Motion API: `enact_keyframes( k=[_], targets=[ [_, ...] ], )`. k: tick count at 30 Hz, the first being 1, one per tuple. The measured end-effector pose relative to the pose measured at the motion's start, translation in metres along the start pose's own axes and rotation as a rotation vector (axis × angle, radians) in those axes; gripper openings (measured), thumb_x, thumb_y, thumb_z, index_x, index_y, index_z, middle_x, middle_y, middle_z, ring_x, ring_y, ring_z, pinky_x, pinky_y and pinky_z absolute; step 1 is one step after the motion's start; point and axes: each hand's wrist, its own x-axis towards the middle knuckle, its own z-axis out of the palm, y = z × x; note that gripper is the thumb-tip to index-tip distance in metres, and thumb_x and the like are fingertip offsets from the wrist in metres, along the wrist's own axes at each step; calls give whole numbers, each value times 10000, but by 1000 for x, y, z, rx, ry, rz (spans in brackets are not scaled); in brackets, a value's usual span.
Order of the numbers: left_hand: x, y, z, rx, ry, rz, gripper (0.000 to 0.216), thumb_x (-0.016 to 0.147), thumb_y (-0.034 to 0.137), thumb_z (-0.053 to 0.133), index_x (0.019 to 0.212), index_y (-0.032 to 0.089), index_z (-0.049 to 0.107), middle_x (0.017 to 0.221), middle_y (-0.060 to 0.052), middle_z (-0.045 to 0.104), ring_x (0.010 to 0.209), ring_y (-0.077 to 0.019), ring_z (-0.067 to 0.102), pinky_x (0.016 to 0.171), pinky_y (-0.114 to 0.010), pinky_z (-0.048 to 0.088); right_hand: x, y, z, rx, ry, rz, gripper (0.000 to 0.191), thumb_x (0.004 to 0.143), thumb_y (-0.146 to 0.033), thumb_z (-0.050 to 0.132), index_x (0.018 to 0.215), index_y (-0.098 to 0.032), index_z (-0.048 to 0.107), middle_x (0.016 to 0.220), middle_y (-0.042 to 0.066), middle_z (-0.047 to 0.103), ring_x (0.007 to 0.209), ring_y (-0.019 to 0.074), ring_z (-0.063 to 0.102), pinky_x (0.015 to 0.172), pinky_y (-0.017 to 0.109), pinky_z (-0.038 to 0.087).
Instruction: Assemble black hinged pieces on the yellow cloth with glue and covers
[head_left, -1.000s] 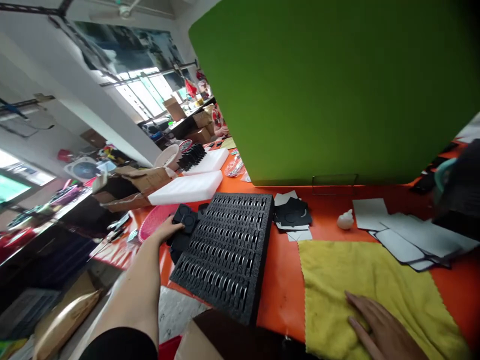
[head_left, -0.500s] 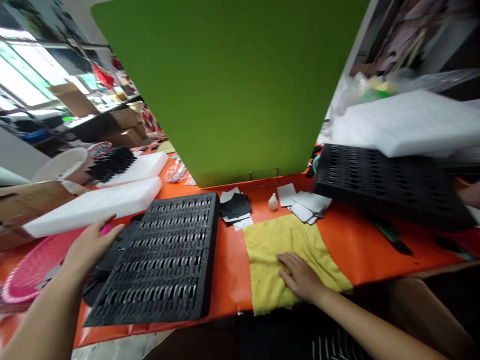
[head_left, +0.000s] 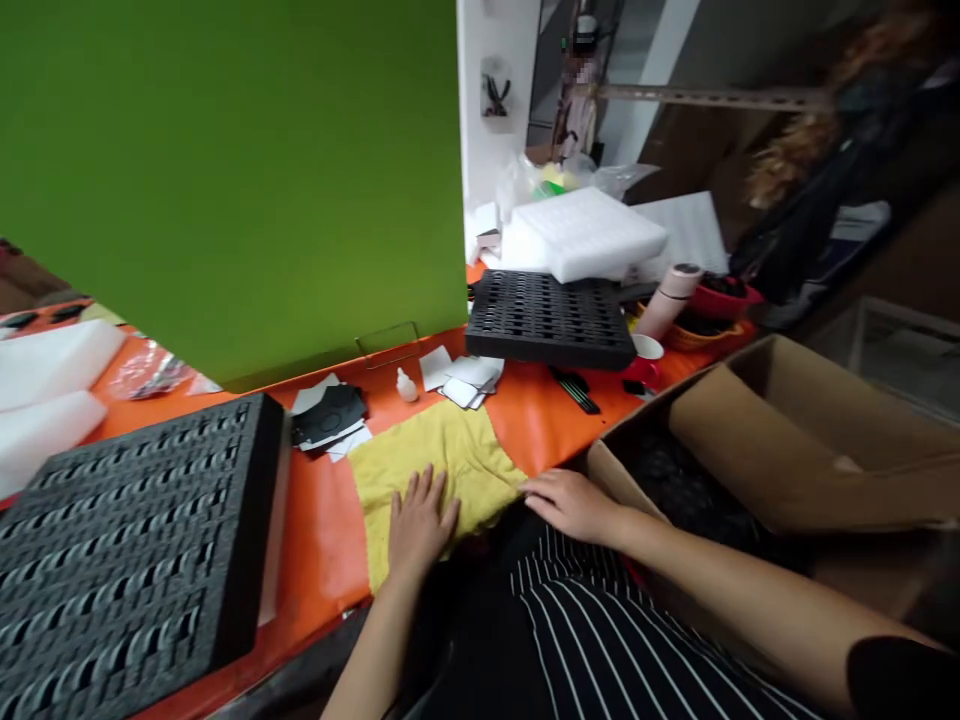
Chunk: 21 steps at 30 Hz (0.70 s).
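A yellow cloth (head_left: 465, 450) lies spread on the orange-covered table at its near edge. My left hand (head_left: 420, 525) rests flat on the cloth, fingers stretched out and apart. At the cloth's right corner, my right hand (head_left: 566, 503) has its fingers closed together, pinching that corner by the look of it. Beyond the cloth stand a small white dropper bottle (head_left: 406, 386), a stack of white and grey cards (head_left: 469, 380) and a pile of black and white pieces (head_left: 330, 415). To the left lies a black foam tray (head_left: 135, 540) with rows of slots holding thin rounded pieces.
A tall green board (head_left: 240, 180) rises at the back. Another black slotted tray (head_left: 551, 320) sits to the right, near white foam sheets (head_left: 592, 235), a pink bottle (head_left: 670, 300) and a red cup (head_left: 645, 362). An open cardboard box (head_left: 750, 440) stands beside my right arm.
My view has swung right. My left hand has moved from beside the left black tray onto the cloth. My right hand has shifted from the cloth's middle to its right corner.
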Motion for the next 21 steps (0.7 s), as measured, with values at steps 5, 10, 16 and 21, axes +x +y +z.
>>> enact_keyframes(
  k=[5, 10, 16, 21],
  targets=[
    [-1, 0, 1, 90, 21, 9, 499, 849, 456, 332, 1311, 268, 337, 1411, -33, 253, 1295, -269, 196, 1019, -512, 146, -99, 99, -52, -208, 203, 644, 385, 887, -318, 266, 1129, -197, 539, 1117, 72, 587, 986, 199, 543, 819, 292, 395],
    [-2, 3, 3, 141, 35, 14, 520, 850, 493, 294, 1313, 258, 331, 1408, -33, 264, 1286, -263, 217, 1005, -506, 185, -177, 183, -55, -237, -168, 1059, 384, 848, -345, 351, 1024, -112, 601, 999, 148, 629, 906, 247, 586, 709, 300, 417],
    [-1, 4, 5, 188, 40, 31, 528, 850, 500, 275, 1311, 248, 333, 1406, -40, 268, 1284, -258, 223, 998, -497, 206, -205, 205, -30, -230, -226, 1095, 494, 827, -413, 390, 1183, -86, 490, 1133, 174, 555, 985, 231, 559, 741, 285, 412],
    [1, 7, 3, 222, 31, 35, 536, 848, 503, 271, 1306, 234, 341, 1404, -50, 272, 1280, -263, 232, 994, -491, 221, -216, 218, -40, -269, -286, 1034, 555, 726, -432, 543, 1192, -135, 491, 1175, 165, 508, 1043, 284, 510, 794, 343, 395]
  ],
)
